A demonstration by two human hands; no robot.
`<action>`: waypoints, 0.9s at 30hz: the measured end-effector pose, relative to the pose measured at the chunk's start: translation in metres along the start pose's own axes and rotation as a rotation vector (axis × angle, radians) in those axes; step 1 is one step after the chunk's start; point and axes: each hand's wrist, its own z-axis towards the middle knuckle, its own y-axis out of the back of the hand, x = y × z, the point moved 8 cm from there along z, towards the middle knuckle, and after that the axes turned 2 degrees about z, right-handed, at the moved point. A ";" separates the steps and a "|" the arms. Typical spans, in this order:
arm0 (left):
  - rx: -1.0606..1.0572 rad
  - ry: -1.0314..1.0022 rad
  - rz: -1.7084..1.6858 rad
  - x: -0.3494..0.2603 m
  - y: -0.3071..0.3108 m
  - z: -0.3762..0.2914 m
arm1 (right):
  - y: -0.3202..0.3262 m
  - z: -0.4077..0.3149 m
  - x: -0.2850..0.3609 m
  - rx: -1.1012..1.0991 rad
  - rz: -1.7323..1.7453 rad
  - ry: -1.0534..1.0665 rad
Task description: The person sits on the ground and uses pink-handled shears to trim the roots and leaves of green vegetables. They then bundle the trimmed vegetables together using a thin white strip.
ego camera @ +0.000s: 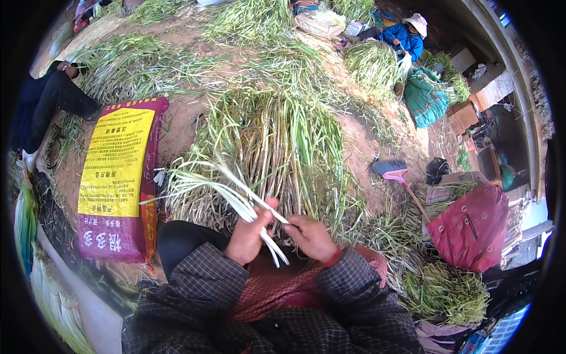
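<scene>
My left hand (pixel 250 234) is closed around a small bunch of pale scallion-like stalks (pixel 234 199). Their white lower ends stick out below the palm, and the leafy ends fan out to the upper left. With thumb and fingers, my right hand (pixel 311 239) pinches the white end of a single stalk (pixel 276 214), which crosses over my left thumb area and blurs at its far tip. Both hands are above my lap, close together. Directly beyond them lies a large heap of untrimmed stalks (pixel 274 146), with brownish stems in the middle and green leaves at the sides.
A purple and yellow printed sack (pixel 117 168) lies at left, beside a seated person's leg (pixel 66 97). To the right are a pink-handled broom (pixel 391 170), a red cloth item (pixel 473 225) and leaf trimmings (pixel 444 294). Another person (pixel 402 37) sits near a green sack (pixel 424 97).
</scene>
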 end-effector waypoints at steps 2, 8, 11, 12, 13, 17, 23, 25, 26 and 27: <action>0.011 -0.024 0.026 0.002 -0.001 -0.001 | -0.006 0.008 0.022 -0.002 -0.006 0.089; -0.256 -0.172 -0.209 -0.036 0.033 0.004 | 0.002 -0.016 0.012 0.227 0.493 -0.234; -0.188 -0.267 -0.240 -0.039 0.039 0.011 | 0.023 -0.033 0.019 0.109 0.795 -0.169; -0.263 -0.292 -0.342 -0.046 0.048 0.013 | 0.033 -0.040 0.017 0.048 0.847 -0.140; -0.289 -0.327 -0.397 -0.055 0.060 0.010 | 0.045 -0.048 0.012 -0.009 0.845 -0.135; -0.370 -0.259 -0.371 -0.056 0.065 0.009 | 0.100 -0.083 -0.009 -0.513 0.938 -0.121; -0.349 -0.280 -0.397 -0.059 0.057 0.011 | 0.146 -0.105 -0.003 -0.779 1.171 0.122; -0.247 -0.332 -0.429 -0.066 0.054 0.011 | 0.142 -0.100 -0.005 -0.815 1.102 0.079; -0.161 -0.376 -0.466 -0.072 0.057 0.011 | 0.138 -0.094 -0.006 -0.718 1.107 0.093; -0.304 -0.366 -0.460 -0.077 0.061 0.007 | 0.139 -0.098 -0.013 -0.776 1.074 0.031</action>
